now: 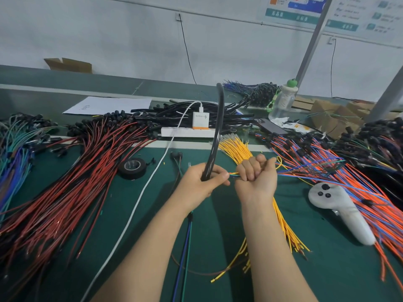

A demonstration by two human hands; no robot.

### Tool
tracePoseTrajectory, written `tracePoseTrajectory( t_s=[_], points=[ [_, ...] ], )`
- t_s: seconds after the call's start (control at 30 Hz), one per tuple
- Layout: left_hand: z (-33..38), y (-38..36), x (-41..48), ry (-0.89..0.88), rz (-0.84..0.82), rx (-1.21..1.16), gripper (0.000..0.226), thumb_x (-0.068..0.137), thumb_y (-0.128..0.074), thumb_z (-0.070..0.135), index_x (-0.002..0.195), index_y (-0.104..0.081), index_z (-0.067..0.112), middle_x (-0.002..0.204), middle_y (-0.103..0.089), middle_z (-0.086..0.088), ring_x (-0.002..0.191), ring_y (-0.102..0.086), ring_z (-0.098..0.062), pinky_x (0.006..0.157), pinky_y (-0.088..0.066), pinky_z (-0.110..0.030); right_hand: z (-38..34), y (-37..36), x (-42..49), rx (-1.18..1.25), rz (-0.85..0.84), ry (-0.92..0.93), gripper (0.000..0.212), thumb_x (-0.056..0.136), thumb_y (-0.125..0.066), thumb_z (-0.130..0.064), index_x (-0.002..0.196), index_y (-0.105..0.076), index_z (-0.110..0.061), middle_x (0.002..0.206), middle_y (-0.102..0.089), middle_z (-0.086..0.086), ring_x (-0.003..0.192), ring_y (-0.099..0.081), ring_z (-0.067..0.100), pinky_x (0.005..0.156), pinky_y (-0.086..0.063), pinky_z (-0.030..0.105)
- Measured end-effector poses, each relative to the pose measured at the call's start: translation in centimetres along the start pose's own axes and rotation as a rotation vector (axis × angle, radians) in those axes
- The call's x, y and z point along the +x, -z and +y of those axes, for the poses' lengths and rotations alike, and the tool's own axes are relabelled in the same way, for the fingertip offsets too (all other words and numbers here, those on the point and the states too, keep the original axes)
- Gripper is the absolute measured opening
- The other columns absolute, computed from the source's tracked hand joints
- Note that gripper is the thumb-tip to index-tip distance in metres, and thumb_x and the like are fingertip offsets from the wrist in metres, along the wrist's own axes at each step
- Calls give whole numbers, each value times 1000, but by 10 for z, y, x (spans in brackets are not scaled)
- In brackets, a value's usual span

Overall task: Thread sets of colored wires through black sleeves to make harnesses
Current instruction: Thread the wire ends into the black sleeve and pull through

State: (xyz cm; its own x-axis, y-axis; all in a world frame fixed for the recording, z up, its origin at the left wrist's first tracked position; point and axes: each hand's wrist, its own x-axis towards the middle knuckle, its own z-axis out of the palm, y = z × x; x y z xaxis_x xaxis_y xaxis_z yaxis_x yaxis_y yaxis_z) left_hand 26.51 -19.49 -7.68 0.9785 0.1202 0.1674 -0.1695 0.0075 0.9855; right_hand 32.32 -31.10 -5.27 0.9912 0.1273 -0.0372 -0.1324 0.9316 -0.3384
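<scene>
Sleeve of black flexible tubing (216, 136) gripped near lower end by curled left hand (200, 184), rising upright over green mat (327, 269). Thin bundle of coloured wires (233, 174) pinched in fisted right hand (256, 177), tips at sleeve mouth, tails trailing right. Loose yellow wires (236, 149) just behind.

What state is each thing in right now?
Black sleeve: upright, curved, gripped low by left hand.
Wire set: pinched by right hand, tips reaching the left hand; entry hidden.
Charger: plugged into power strip, white cable attached.
Bottle: upright, capped.
Tape roll: lying flat.
Cardboard box: flaps open.
</scene>
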Motion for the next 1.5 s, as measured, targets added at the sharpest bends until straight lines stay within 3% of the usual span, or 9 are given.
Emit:
tracePoseTrajectory(
  t_s=[0.1, 0.27, 0.43, 0.6, 0.8, 0.97, 1.17, 1.5],
  points=[
    [-2, 2, 1, -50, -15, 37, 9, 92, -60, 16, 88, -67, 11, 75, -72, -3, 39, -33, -2, 41, -29, -13, 0, 1, 1, 29, 10, -49, 51, 104, -26, -42, 64, -41, -14, 39, -22, -7, 29, -19, 6, 30, -14, 18],
    [-4, 6, 2, -80, -50, 188, 22, 92, -60, 26, 74, -71, 21, 80, -61, -32, 42, -32, -7, 45, -28, -21, -4, 6, 3, 64, 58, -174, 49, 104, -27, -42, 64, -37, -15, 38, -22, -7, 27, -19, 7, 29, -13, 18],
    [-3, 6, 1, 56, -102, -235, 22, 87, -60, 32, 92, -67, 13, 74, -70, -5, 38, -27, -2, 40, -27, -12, -4, 6, 2, 187, 50, -207, 47, 104, -29, -38, 64, -37, -15, 40, -22, -6, 29, -16, 8, 31, -12, 19],
    [-1, 3, -2, 97, -200, -445, 25, 82, -58, 29, 98, -68, 13, 71, -63, 1, 40, -26, -1, 41, -26, -11, -2, 5, 0, 277, 42, -247, 44, 104, -31, -34, 66, -38, -14, 39, -22, -5, 26, -20, 9, 28, -14, 19],
    [2, -5, -4, 76, -187, -472, 18, 80, -60, 25, 89, -67, 11, 63, -57, 1, 39, -26, -1, 40, -24, -12, 1, 1, -3, 331, 14, -263, 44, 103, -33, -36, 67, -41, -11, 40, -24, -5, 27, -23, 9, 28, -17, 18],
    [2, -10, -3, 119, -151, -458, 22, 78, -62, 25, 95, -60, 11, 58, -50, 4, 39, -26, -1, 40, -23, -13, 5, -4, -6, 261, 4, -234, 45, 104, -32, -35, 67, -40, -11, 39, -24, -5, 27, -21, 8, 28, -16, 18],
    [2, -10, -5, 112, -225, -646, 19, 85, -57, 25, 91, -72, 15, 67, -58, 1, 40, -28, 0, 40, -27, -11, 4, -6, -8, 332, -32, -216, 46, 104, -31, -36, 66, -42, -11, 38, -23, -4, 26, -21, 9, 27, -17, 19],
    [7, -15, -5, 80, -72, -457, 11, 82, -58, 24, 89, -55, 15, 54, -45, 6, 39, -25, -1, 40, -22, -12, 8, -8, -12, 302, -33, -207, 45, 103, -31, -35, 65, -41, -12, 39, -23, -5, 27, -20, 9, 28, -17, 19]
  ],
)
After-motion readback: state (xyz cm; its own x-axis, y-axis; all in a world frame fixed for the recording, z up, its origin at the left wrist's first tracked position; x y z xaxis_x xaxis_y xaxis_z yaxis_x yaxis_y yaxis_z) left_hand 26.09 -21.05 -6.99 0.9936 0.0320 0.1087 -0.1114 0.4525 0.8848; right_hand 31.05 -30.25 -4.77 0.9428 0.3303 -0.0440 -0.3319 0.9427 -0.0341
